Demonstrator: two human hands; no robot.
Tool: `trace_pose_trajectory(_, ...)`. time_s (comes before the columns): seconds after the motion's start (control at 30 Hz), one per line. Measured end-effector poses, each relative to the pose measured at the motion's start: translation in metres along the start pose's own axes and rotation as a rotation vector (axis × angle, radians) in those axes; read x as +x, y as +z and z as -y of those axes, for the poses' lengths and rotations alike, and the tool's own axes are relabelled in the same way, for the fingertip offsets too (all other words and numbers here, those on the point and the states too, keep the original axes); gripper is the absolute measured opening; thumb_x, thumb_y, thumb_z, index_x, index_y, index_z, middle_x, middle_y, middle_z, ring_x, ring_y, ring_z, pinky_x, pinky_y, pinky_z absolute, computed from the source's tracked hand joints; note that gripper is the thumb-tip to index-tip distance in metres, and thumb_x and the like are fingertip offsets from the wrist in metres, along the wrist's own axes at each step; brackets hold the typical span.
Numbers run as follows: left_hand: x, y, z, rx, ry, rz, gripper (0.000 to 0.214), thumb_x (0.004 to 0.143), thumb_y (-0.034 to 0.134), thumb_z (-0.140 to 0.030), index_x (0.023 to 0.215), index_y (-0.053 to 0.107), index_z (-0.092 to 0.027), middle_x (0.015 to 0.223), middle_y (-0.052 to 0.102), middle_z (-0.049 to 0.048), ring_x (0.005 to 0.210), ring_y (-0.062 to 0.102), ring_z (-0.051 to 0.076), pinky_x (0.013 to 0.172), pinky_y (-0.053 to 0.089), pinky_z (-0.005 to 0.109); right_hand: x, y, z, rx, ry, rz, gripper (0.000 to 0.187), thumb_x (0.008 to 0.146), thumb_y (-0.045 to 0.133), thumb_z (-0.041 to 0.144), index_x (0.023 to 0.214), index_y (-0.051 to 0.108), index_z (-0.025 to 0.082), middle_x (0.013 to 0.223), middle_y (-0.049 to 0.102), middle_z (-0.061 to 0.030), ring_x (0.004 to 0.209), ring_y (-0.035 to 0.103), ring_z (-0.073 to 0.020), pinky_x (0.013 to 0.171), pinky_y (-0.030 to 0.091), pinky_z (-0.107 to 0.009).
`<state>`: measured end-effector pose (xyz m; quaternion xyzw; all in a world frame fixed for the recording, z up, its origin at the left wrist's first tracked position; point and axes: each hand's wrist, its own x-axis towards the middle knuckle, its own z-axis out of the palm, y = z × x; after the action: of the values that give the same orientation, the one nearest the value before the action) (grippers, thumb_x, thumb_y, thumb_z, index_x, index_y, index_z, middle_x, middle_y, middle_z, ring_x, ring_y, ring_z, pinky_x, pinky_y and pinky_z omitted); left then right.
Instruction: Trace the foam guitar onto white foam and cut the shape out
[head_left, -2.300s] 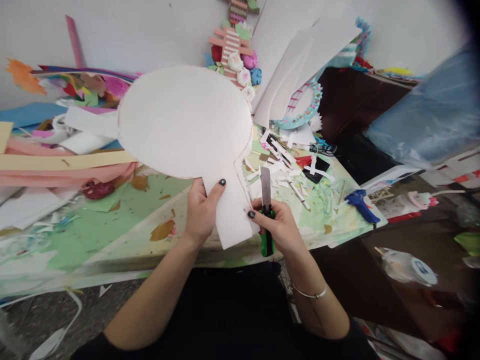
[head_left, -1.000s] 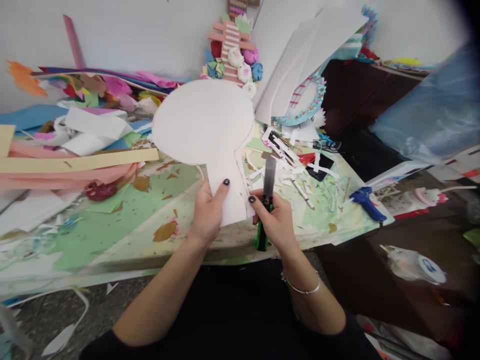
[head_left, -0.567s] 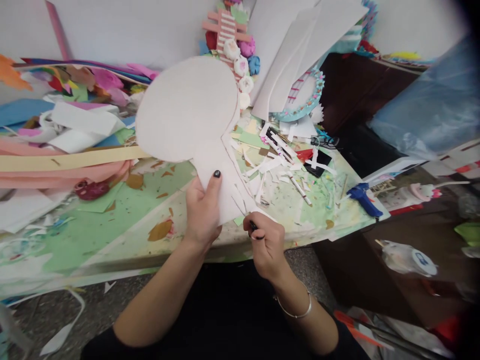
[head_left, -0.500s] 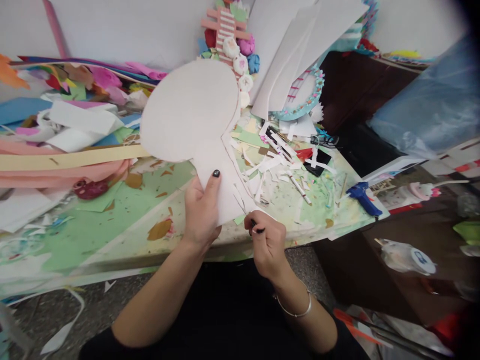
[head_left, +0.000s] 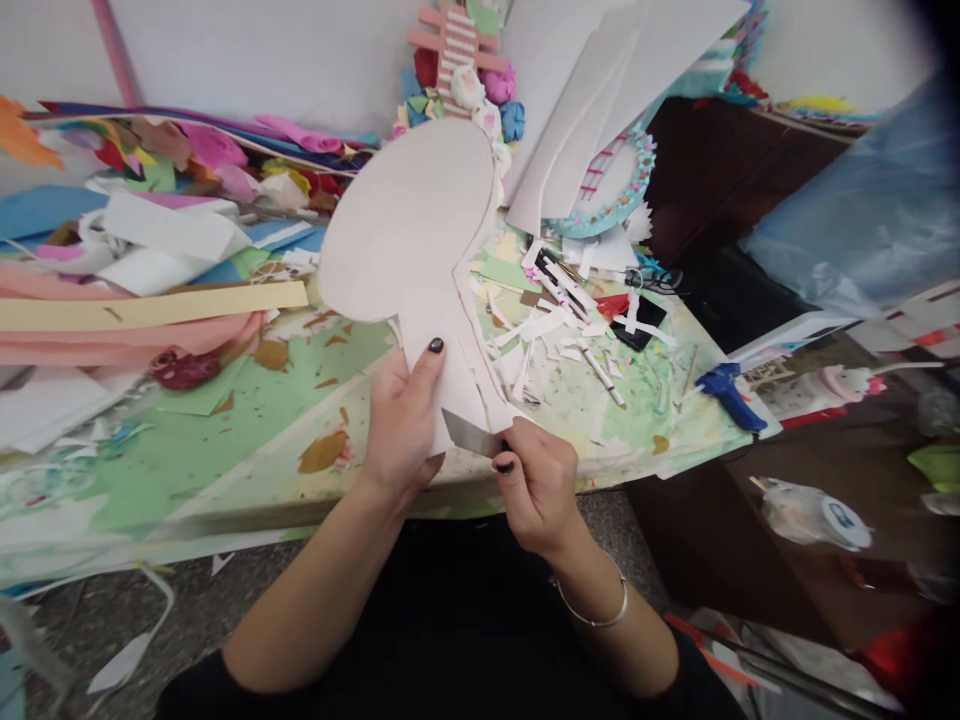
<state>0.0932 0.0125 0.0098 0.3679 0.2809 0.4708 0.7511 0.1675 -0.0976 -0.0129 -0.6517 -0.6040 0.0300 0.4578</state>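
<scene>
My left hand (head_left: 403,425) grips the narrow stem of a white cut-out (head_left: 409,225) with a big round top, held up over the table edge, thumb on the front. My right hand (head_left: 534,485) is closed round a utility knife; its handle is hidden in the fist. The grey blade (head_left: 469,435) points left and lies against the bottom edge of the stem, close to my left palm.
The green-stained table (head_left: 225,440) is strewn with white paper scraps (head_left: 555,330). Coloured paper sheets (head_left: 150,300) pile up at the left. White boards (head_left: 585,110) and paper flowers (head_left: 480,100) lean at the back. A blue glue gun (head_left: 724,390) lies right.
The cut-out has turned and tilted so its round top looks narrower. My right hand swung the knife from pointing upward to pointing left, blade now at the stem's bottom edge.
</scene>
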Motion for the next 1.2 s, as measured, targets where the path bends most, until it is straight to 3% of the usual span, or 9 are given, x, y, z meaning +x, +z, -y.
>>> trace_pose_trajectory(0.23,-0.004,0.001,0.002,-0.043,-0.022,0.021,0.022,0.079,0.064,-0.035,0.087,0.063,-0.014,0.086,0.071,0.0071,0.098,0.065,0.024,0.086,0.053,0.035,0.002,0.002,0.002,-0.067,-0.053,-0.028,0.035,0.095,0.035,0.04,0.066,0.037,0.021,0.061,0.035,0.0015,0.055,0.035,-0.0115,0.052,0.024,-0.028)
trace_pose_trajectory(0.4,0.006,-0.009,0.01,-0.009,0.154,-0.011,0.026,0.083,0.061,-0.034,0.101,0.063,-0.014,0.102,0.07,0.0081,0.099,0.065,0.022,0.087,0.054,0.035,0.001,0.002,0.001,-0.014,0.004,-0.029,0.035,0.094,0.038,0.042,0.067,0.039,0.02,0.061,0.037,0.002,0.057,0.036,-0.0111,0.054,0.026,-0.027)
trace_pose_trajectory(0.6,0.018,-0.022,0.012,0.095,0.257,-0.072,0.04,0.08,0.065,-0.036,0.115,0.061,-0.017,0.11,0.069,0.0082,0.104,0.064,0.021,0.093,0.051,0.034,0.015,-0.018,-0.008,0.054,0.295,-0.028,0.032,0.092,0.043,0.041,0.071,0.047,0.018,0.061,0.04,0.0035,0.059,0.038,-0.0102,0.057,0.028,-0.025)
trace_pose_trajectory(0.73,0.011,-0.018,0.019,0.149,0.248,-0.092,0.044,0.082,0.062,-0.039,0.12,0.057,-0.017,0.113,0.067,0.0089,0.107,0.062,0.021,0.093,0.051,0.033,0.027,-0.016,-0.007,0.286,0.426,-0.002,0.024,0.08,0.061,0.041,0.082,0.059,0.017,0.068,0.052,0.0024,0.061,0.044,-0.0095,0.057,0.035,-0.023)
trace_pose_trajectory(0.9,0.002,-0.018,0.025,0.243,0.109,0.036,0.04,0.086,0.053,-0.045,0.115,0.054,-0.018,0.104,0.066,0.007,0.088,0.066,0.018,0.068,0.056,0.025,0.029,-0.006,-0.019,0.496,0.565,-0.131,0.03,0.071,0.069,0.041,0.08,0.059,0.015,0.056,0.044,0.0056,0.049,0.037,-0.0073,0.046,0.03,-0.022)
trace_pose_trajectory(0.97,-0.001,-0.022,0.017,0.359,-0.024,0.192,0.035,0.087,0.048,-0.049,0.102,0.055,-0.017,0.088,0.066,0.0043,0.065,0.065,0.015,0.049,0.05,0.022,0.032,-0.019,-0.033,0.56,0.578,-0.145,0.035,0.07,0.07,0.045,0.084,0.06,0.014,0.054,0.042,0.0066,0.047,0.035,-0.0067,0.044,0.027,-0.022)
trace_pose_trajectory(1.07,-0.01,-0.033,-0.006,0.623,-0.146,0.451,0.031,0.089,0.044,-0.045,0.087,0.056,-0.017,0.08,0.065,0.0034,0.055,0.061,0.011,0.045,0.045,0.02,0.047,-0.059,-0.057,0.506,0.568,-0.158,0.036,0.065,0.075,0.041,0.082,0.06,0.014,0.052,0.042,0.0069,0.045,0.034,-0.0061,0.044,0.024,-0.022)
trace_pose_trajectory(1.13,-0.017,-0.042,-0.023,0.743,-0.124,0.571,0.028,0.09,0.046,-0.041,0.087,0.059,-0.016,0.079,0.067,0.0044,0.057,0.062,0.011,0.049,0.047,0.02,0.063,-0.09,-0.07,0.477,0.56,-0.108,0.035,0.062,0.077,0.038,0.081,0.06,0.014,0.051,0.043,0.007,0.044,0.033,-0.0056,0.043,0.023,-0.022)
trace_pose_trajectory(1.2,-0.023,-0.052,-0.041,0.762,0.032,0.556,0.027,0.089,0.048,-0.04,0.084,0.061,-0.017,0.07,0.067,0.0036,0.052,0.061,0.012,0.047,0.047,0.022,0.081,-0.117,-0.079,0.405,0.539,-0.131,0.034,0.058,0.077,0.034,0.081,0.061,0.014,0.051,0.043,0.0071,0.044,0.033,-0.0058,0.043,0.022,-0.022)
